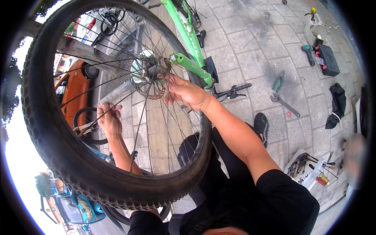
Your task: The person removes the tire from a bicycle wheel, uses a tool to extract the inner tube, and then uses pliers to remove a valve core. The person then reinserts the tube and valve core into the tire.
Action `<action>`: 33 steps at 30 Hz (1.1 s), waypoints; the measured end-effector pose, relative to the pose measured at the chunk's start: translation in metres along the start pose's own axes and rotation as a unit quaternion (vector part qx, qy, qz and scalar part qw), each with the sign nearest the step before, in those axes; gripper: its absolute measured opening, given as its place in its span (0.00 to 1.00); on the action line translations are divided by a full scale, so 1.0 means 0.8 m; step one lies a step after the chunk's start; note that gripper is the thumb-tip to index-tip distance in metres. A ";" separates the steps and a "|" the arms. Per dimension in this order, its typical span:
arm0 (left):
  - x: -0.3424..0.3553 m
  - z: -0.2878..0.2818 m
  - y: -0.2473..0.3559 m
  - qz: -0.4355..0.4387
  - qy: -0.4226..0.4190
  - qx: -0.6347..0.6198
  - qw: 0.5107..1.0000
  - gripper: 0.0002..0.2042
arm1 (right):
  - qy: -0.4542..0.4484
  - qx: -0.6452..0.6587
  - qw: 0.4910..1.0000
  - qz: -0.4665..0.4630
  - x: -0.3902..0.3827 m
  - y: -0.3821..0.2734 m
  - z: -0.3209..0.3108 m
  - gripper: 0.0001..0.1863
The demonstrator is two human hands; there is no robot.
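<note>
A bicycle wheel with a knobby black tyre (39, 102) stands tilted in front of me, its thin spokes running to the hub (153, 69). Beside the hub sits a brake disc (156, 91). The fingers of my right hand (184, 92) curl in at the hub, next to the disc and the end of the green fork (192, 66). Seen through the spokes, my left hand (109, 119) is closed. A metal tool like pliers (85, 128) sticks out from it toward the rim; the spokes partly cover it.
On the paving lie green-handled pliers (278, 83), an adjustable wrench (285, 105), a cordless drill (308, 55), a black case (327, 59) and a black cloth (336, 105). A white tray of tools (299, 164) stands lower right. Behind the wheel are an orange car (76, 94) and parked bicycles.
</note>
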State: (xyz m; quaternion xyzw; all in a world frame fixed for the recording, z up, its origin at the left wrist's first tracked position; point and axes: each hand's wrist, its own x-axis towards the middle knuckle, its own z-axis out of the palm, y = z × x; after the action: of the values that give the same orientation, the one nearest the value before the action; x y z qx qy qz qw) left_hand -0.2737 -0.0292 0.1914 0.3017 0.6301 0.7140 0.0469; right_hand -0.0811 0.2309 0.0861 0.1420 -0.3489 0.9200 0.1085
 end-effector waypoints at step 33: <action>-0.006 0.004 -0.035 -0.019 0.003 -0.064 0.998 0.07 | 0.048 0.025 0.998 0.018 0.001 0.006 0.004 0.33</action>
State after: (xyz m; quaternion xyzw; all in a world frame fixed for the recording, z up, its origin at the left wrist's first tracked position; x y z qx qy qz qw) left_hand -0.2772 -0.0228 0.1637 0.2836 0.5887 0.7529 0.0779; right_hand -0.0827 0.2250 0.0855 0.0937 -0.3228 0.9359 0.1052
